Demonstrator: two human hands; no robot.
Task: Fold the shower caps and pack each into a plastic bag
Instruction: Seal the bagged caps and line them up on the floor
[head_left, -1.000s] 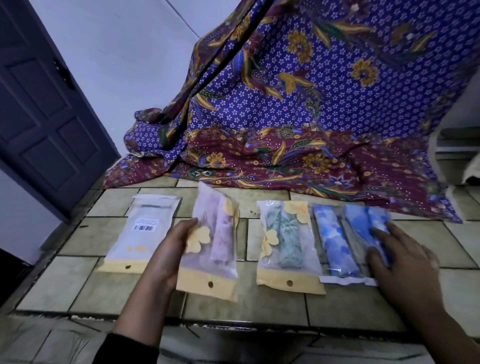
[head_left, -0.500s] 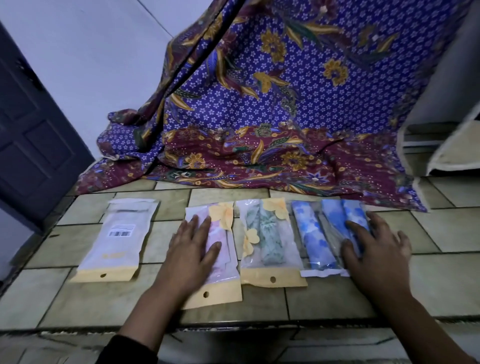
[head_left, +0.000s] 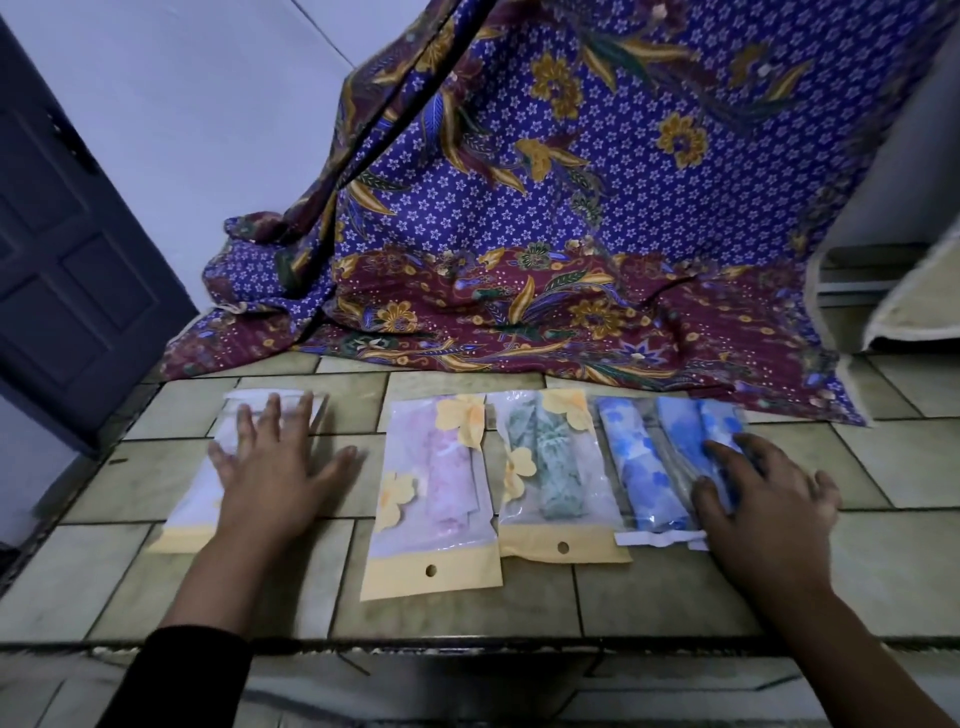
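Five packs lie in a row mid-frame on the desk (head_left: 675, 597). The pink bag (head_left: 441, 483), green bag (head_left: 556, 478) and blue bags (head_left: 644, 467) show folded caps inside, so packing looks almost done. The left hand (head_left: 275, 467) lies flat, fingers wide, on the white bag (head_left: 195, 501). The right hand (head_left: 763, 499) rests flat on the blue bags.

Five packed bags in a row on a tiled counter (head_left: 675, 597), one hand at each end.

From the left: a white bag (head_left: 195, 501) with a yellow strip, the left hand (head_left: 275, 467) spread flat on it, fingers straight and blurred; a bag with a pink cap (head_left: 436, 499), printed with yellow flowers; a bag with a green cap (head_left: 550, 483), same print, touching it; a bag with a blue cap (head_left: 644, 473); a second blue-cap bag (head_left: 685, 431), the right hand (head_left: 769, 499) resting on it. Behind the row is a purple and maroon batik cloth (head_left: 571, 234); at far left, a dark door (head_left: 67, 260).
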